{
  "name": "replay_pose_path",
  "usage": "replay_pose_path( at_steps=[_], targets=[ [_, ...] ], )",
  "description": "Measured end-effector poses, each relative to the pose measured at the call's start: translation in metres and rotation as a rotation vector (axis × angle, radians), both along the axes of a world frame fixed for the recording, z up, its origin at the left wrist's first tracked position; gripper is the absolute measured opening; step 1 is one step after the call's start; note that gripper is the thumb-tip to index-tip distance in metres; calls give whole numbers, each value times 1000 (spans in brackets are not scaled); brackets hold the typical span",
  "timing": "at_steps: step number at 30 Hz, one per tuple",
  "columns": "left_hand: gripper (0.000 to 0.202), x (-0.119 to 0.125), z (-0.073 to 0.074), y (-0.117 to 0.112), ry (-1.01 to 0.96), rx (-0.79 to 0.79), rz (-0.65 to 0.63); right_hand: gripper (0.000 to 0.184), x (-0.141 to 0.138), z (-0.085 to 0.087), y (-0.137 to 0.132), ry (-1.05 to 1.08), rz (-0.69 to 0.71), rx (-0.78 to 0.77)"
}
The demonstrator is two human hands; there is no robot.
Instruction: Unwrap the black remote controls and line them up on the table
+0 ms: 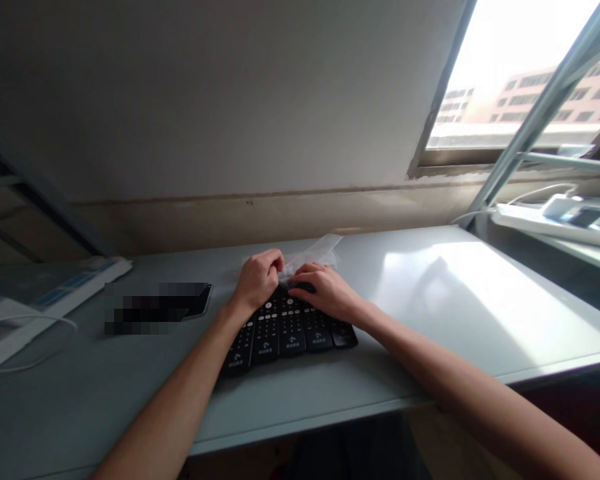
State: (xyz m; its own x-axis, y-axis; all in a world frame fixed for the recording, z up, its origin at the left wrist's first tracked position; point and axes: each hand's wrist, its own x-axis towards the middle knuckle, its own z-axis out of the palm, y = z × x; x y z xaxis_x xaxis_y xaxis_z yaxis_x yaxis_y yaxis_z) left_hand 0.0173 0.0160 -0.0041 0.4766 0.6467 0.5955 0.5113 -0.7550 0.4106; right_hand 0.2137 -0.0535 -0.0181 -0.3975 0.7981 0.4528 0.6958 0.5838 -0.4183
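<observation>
Several black remote controls [293,333] with pale buttons and a printed logo lie side by side on the grey desk, close to its front edge. Above their far ends my left hand [257,280] is closed, its fingers curled and pinching at a clear plastic bag [323,250]. Facing it, my right hand [325,290] bends its fingers around a dark end that looks like another remote control [304,286], with plastic beside it. My fingers and the plastic partly cover this piece.
A phone [200,303], partly pixelated, lies left of the remotes. White power strips with cables sit at the far left [87,283] and on a shelf [545,223] at the right. A wall stands behind the desk [420,293], and slanted metal posts [525,127] flank it.
</observation>
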Motion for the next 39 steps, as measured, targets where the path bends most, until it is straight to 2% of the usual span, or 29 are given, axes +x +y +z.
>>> replay_pose_path(
  at_steps=[4,10,15,18,23,27,31,34,36,39],
  targets=[
    [23,-1,0,1,-1,70,1,7,1,-2,2,66,-3,-10],
    [27,-1,2,0,-8,94,-13,9,0,-5,3,129,-72,3],
    [31,0,0,-1,27,129,-14,26,0,-1,0,-63,5,51],
    [32,0,0,-1,83,168,-14,22,2,2,0,-141,40,53],
    [32,-1,1,-2,145,195,-11,5,6,1,4,4,36,11],
    [35,-3,1,-1,130,176,-6,17,4,0,4,170,1,68],
    [60,-3,0,-2,55,175,-23,13,3,6,2,524,-97,165],
    [76,-2,0,-3,36,173,-61,9,5,14,0,738,-131,182],
    [75,-1,0,-4,70,190,-57,7,5,17,-2,776,-113,197],
    [64,1,2,-6,98,219,-29,10,2,18,-6,675,-61,245]
  ],
)
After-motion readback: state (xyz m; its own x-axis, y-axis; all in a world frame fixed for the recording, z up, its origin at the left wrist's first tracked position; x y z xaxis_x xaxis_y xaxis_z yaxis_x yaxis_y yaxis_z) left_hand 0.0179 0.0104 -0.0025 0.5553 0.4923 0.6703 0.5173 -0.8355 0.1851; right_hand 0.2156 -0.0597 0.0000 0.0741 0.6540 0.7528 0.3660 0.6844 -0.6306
